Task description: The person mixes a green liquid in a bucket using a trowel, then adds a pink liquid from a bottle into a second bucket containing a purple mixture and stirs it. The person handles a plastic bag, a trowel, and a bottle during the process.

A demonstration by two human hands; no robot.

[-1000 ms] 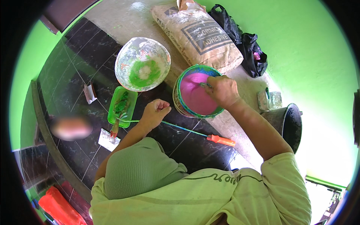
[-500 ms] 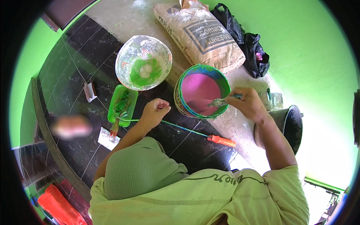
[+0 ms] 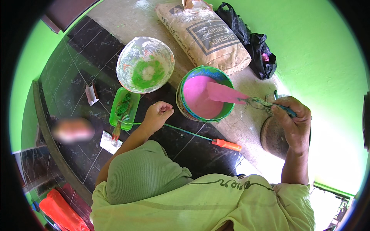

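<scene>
My right hand (image 3: 295,117) grips the blue-green handle of a putty knife (image 3: 227,92), its blade coated in pink. The blade is tilted above the bucket (image 3: 224,114), which has a green-smeared rim and holds pink paint (image 3: 194,94). Left of the bucket, my left hand (image 3: 157,115) hovers with its fingers curled in and thumb close to them; nothing shows in it. An orange-handled tool with a thin rod (image 3: 227,145) lies on the floor below the bucket, its rod passing behind my left wrist. Nearby is a green tray (image 3: 135,111) with a green-smeared paint brush (image 3: 116,133).
A white-smeared bowl (image 3: 160,48) with green residue stands beyond the tray. Behind the bucket lies a large paper sack (image 3: 208,38), with black plastic bags (image 3: 262,57) against the green wall. A dark bucket (image 3: 271,134) is partly hidden by my right hand. A white tile-like piece (image 3: 110,142) lies by my left forearm.
My right hand has moved right, lifting the putty knife out of the pink paint, so its coated blade now shows above the bucket. My left hand has stayed about where it was.
</scene>
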